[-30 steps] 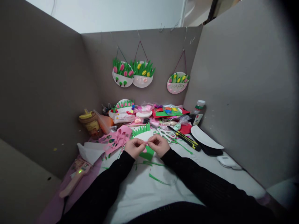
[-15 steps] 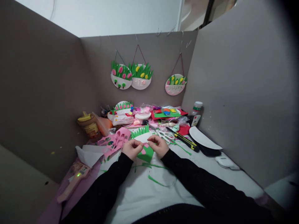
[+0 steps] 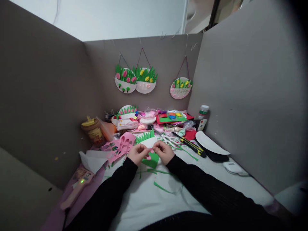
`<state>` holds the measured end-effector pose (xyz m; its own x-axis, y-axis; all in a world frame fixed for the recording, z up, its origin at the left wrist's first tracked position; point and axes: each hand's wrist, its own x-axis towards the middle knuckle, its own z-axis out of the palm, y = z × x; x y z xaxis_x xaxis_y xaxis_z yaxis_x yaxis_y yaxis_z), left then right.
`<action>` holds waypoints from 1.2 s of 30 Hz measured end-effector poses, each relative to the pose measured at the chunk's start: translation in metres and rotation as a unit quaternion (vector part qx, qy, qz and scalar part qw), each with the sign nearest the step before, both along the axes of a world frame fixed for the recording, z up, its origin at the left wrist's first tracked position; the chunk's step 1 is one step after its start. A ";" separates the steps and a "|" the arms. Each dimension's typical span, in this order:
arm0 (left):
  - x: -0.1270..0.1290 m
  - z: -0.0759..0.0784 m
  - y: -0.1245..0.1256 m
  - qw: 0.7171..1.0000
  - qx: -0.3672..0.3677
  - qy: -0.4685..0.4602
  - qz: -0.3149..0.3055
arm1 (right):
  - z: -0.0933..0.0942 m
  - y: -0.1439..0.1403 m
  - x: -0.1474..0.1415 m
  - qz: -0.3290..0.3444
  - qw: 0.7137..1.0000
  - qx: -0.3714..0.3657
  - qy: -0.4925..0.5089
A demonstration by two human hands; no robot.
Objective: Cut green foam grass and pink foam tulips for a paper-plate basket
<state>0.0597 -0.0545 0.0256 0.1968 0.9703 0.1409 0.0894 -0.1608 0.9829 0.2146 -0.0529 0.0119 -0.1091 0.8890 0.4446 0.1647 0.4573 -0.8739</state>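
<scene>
Between my fingertips is a small pink paper piece [image 3: 150, 149], mostly hidden by the fingers. My left hand [image 3: 139, 154] pinches it from the left, and my right hand [image 3: 164, 152] closes on it from the right. Under the hands lies a green paper sheet [image 3: 152, 162] with pink cutouts on it. Just beyond them is a white paper plate [image 3: 149, 141] with green paper grass [image 3: 145, 137] along its upper edge. To the left of my left hand rests a pink sheet full of cut holes [image 3: 124, 144].
White-handled scissors [image 3: 171, 141] and a black-and-yellow cutter [image 3: 192, 146] lie right of the hands. A pink glue gun [image 3: 78, 189] with a lit green light sits at left, near a lidded cup [image 3: 93, 131]. A cut plate [image 3: 211, 142] is at right. Decorated plates [image 3: 145, 85] hang behind.
Both hands stay together at nearly the same spot, their fingertips slightly closer around the pink piece. The whole view has shifted a little.
</scene>
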 end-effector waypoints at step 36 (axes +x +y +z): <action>-0.002 -0.011 0.001 0.960 0.146 0.236 0.027 | -0.020 0.007 -0.008 0.021 0.997 -0.062 -0.029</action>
<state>0.0581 -0.0533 0.0148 0.2567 0.9134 0.3160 0.5296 -0.4064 0.7445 0.2062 -0.0458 -0.0079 -0.1704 0.9306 0.3241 0.2000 0.3547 -0.9133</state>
